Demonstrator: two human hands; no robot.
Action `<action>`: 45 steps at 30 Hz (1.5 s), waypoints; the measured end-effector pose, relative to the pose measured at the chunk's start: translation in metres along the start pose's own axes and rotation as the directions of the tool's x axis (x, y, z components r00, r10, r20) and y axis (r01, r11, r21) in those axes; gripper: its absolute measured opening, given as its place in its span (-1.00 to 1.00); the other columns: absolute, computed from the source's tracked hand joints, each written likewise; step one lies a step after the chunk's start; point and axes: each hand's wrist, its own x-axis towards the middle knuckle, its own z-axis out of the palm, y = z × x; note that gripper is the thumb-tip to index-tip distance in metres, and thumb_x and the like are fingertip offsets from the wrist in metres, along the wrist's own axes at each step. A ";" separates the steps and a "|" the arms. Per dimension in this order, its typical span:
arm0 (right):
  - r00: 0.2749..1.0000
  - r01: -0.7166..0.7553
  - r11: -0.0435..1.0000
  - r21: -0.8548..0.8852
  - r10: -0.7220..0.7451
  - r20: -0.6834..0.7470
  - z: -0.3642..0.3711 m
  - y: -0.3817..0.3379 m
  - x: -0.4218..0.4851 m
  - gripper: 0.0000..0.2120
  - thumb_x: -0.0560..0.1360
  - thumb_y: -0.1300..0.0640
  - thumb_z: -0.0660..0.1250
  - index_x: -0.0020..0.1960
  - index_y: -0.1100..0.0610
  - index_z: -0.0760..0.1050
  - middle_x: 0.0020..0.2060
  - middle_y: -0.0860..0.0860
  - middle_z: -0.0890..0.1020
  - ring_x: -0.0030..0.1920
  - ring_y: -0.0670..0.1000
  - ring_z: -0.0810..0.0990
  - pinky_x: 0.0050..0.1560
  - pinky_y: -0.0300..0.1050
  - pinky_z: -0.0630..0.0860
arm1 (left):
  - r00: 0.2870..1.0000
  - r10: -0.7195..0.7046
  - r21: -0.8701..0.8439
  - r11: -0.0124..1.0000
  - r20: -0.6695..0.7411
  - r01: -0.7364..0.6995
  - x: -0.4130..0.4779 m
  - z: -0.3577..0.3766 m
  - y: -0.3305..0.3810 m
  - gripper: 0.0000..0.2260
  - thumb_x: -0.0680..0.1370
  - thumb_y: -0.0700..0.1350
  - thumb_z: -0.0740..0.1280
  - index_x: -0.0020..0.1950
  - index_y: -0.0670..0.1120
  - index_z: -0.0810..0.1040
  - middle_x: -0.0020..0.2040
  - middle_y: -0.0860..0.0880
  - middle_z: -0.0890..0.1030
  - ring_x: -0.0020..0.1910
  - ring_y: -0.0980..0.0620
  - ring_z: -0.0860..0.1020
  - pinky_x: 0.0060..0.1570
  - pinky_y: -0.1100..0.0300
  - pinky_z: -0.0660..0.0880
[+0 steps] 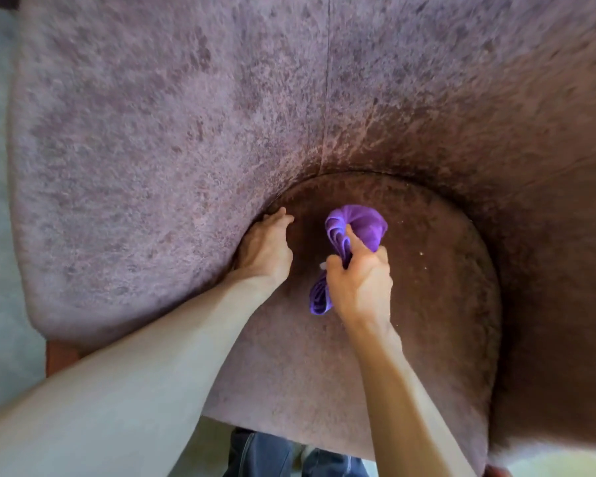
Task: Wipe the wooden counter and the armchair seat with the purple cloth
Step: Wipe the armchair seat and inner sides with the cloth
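Head-worn wide-angle view. We look steeply down from close above onto the armchair seat [427,321], whose backrest [186,115] fills the upper frame; our forearms [172,356] enter from the lower edge, and our legs [262,452] appear at the bottom margin.

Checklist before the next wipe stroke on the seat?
1. Cloth held: right hand grips the purple cloth - ok.
2. Cloth spread flat: bunched into a wad - not ok.
3. Cloth touching the seat: cannot tell.
4. Left hand out of the path: rests at the seat's left edge, apart from the cloth - ok.
5. Seat clean: pale specks lie right of the cloth - not ok.
6. Counter done: not in view - cannot tell.
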 end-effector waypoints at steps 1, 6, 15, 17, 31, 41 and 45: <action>0.998 -0.026 0.998 -0.059 0.029 0.061 -0.002 0.002 0.006 -0.47 0.52 0.01 0.32 0.48 -0.17 0.39 0.26 0.20 0.48 0.16 0.28 0.57 0.22 0.03 0.48 | 0.999 0.034 0.040 0.999 0.007 -0.034 -0.002 0.002 -0.001 -0.32 0.48 -0.41 0.17 0.55 0.06 0.33 0.60 0.01 0.25 0.55 -0.04 0.25 0.53 0.18 0.09; 0.992 -0.032 0.991 -0.132 0.048 0.116 -0.020 0.020 0.016 -0.58 0.51 0.02 0.33 0.37 -0.13 0.51 0.23 0.19 0.51 0.15 0.29 0.59 0.19 0.02 0.50 | 0.983 0.072 0.265 0.957 0.170 -0.116 -0.009 0.002 0.000 -0.27 0.57 -0.34 0.12 0.57 0.32 0.09 0.64 -0.11 0.00 0.55 -0.17 0.19 0.48 0.00 0.27; 0.972 0.023 0.987 -0.159 0.015 0.234 -0.029 0.027 0.028 -0.56 0.50 0.03 0.34 0.38 -0.14 0.51 0.20 0.17 0.59 0.21 0.23 0.58 0.16 -0.05 0.48 | 0.983 -0.151 0.156 0.979 0.104 0.133 0.004 0.008 0.018 -0.61 0.65 0.10 0.23 0.18 0.32 -0.03 0.34 -0.15 0.35 0.24 -0.28 0.48 0.25 -0.18 0.44; 0.981 0.013 0.996 -0.090 0.005 0.196 -0.028 0.027 0.029 -0.60 0.49 0.03 0.33 0.32 -0.17 0.55 0.10 0.10 0.62 0.13 0.20 0.61 0.11 -0.06 0.49 | 0.982 -0.142 0.226 0.968 0.127 0.111 0.005 0.005 0.017 -0.66 0.65 0.08 0.12 0.24 0.39 -0.02 0.32 -0.07 0.23 0.23 -0.25 0.47 0.25 -0.17 0.45; 0.956 0.100 0.983 -0.153 -0.052 0.290 -0.025 0.028 0.032 -0.61 0.49 -0.02 0.34 0.32 -0.14 0.53 0.14 0.12 0.61 0.14 0.20 0.60 0.12 -0.01 0.52 | 0.968 -0.023 0.442 0.892 0.250 -0.093 0.010 0.006 0.009 -0.29 0.55 -0.28 0.16 0.50 0.43 0.16 0.48 0.01 0.09 0.36 -0.13 0.19 0.29 -0.06 0.44; 0.993 -0.100 0.986 -0.136 0.108 0.054 -0.072 0.050 0.078 -0.53 0.51 -0.04 0.36 0.41 -0.12 0.49 0.26 0.22 0.57 0.24 0.28 0.57 0.24 -0.01 0.47 | 0.937 -0.070 0.426 0.900 0.342 -0.088 0.024 -0.005 0.015 -0.26 0.53 -0.31 0.12 0.47 0.46 0.21 0.44 0.01 0.15 0.32 -0.14 0.23 0.36 -0.07 0.39; 0.994 -0.106 0.990 -0.096 0.107 0.007 -0.079 0.050 0.089 -0.60 0.48 -0.05 0.37 0.31 -0.09 0.57 0.19 0.22 0.61 0.19 0.26 0.58 0.13 -0.04 0.47 | 0.931 -0.088 0.406 0.912 0.354 -0.068 0.027 -0.006 0.017 -0.27 0.54 -0.32 0.11 0.45 0.47 0.22 0.43 0.02 0.15 0.32 -0.12 0.23 0.38 -0.08 0.37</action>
